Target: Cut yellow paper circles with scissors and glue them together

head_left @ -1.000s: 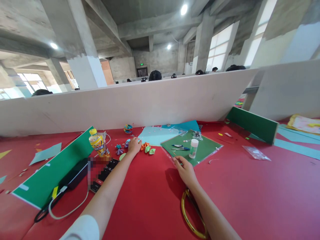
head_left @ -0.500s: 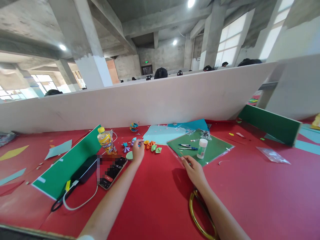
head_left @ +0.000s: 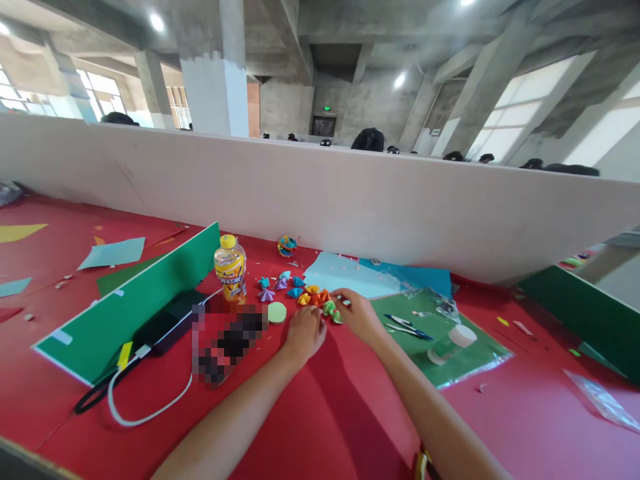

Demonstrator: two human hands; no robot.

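Observation:
A row of small folded paper pieces (head_left: 300,293) in blue, purple, orange and green lies on the red table (head_left: 500,427). My left hand (head_left: 305,330) rests just in front of them, fingers curled under; what it holds, if anything, is hidden. My right hand (head_left: 357,313) sits close beside it, fingertips pinched together by a green folded piece (head_left: 330,309). A light green paper disc (head_left: 277,312) lies left of my left hand.
A yellow drink bottle (head_left: 230,267), a blurred phone (head_left: 230,343), a black power bank (head_left: 165,327) with white cable (head_left: 145,413) and a green board (head_left: 135,300) stand left. Right: a green sheet (head_left: 475,347) with a pen (head_left: 405,325) and toppled white bottle (head_left: 453,341). A white partition (head_left: 350,200) runs behind.
My right hand has left the edge of the green sheet and moved left to the folded pieces. My left hand drew back slightly. The white bottle, upright before, lies on its side.

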